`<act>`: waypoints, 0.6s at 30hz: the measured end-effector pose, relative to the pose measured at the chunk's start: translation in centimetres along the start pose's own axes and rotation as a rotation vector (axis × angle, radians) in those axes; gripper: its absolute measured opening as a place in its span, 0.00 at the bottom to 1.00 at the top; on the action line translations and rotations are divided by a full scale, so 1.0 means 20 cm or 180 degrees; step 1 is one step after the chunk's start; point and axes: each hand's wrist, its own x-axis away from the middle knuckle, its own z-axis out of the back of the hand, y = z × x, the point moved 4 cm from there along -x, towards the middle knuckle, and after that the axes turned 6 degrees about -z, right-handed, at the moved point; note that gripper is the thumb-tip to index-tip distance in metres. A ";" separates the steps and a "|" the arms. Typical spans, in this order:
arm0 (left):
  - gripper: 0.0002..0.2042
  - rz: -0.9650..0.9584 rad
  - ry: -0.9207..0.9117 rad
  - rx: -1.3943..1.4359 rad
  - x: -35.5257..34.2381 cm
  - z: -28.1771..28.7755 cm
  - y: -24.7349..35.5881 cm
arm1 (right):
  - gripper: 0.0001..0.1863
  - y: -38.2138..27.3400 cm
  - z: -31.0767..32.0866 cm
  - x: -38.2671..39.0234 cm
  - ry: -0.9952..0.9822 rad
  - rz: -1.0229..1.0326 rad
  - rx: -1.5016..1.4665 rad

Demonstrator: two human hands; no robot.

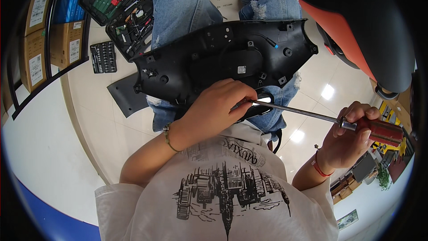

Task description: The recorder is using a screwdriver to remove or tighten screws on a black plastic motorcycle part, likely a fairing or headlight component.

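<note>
A black molded plastic panel (pixel 209 53) with screw bosses, a cable with a blue connector (pixel 275 46) and a small label lies across my knees. My right hand (pixel 345 140) grips the red handle of a long screwdriver (pixel 303 112), held out to the right with its shaft slanting toward the panel's lower edge. My left hand (pixel 223 102) is pinched around the screwdriver's tip end at that edge; whether a small part is also between those fingers is hidden.
An open tool case (pixel 125 15) and a socket set (pixel 103 57) lie on the floor at upper left, near a flat black piece (pixel 126 94). Shelved cardboard boxes (pixel 67 44) line the left. A black-and-orange vehicle body (pixel 370 27) takes up the upper right.
</note>
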 end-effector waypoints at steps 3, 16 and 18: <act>0.09 0.0029 0.0030 0.0049 0.00 0.00 0.00 | 0.20 -0.01 -0.02 -0.01 -0.0032 -0.0035 0.0082; 0.08 0.0208 -0.0371 0.0184 0.07 -0.01 -0.01 | 0.20 -0.02 -0.04 -0.02 0.0025 -0.0143 0.0218; 0.08 0.0223 -0.0395 0.0214 0.09 -0.01 -0.02 | 0.21 0.00 -0.07 -0.01 0.0080 -0.0318 0.0276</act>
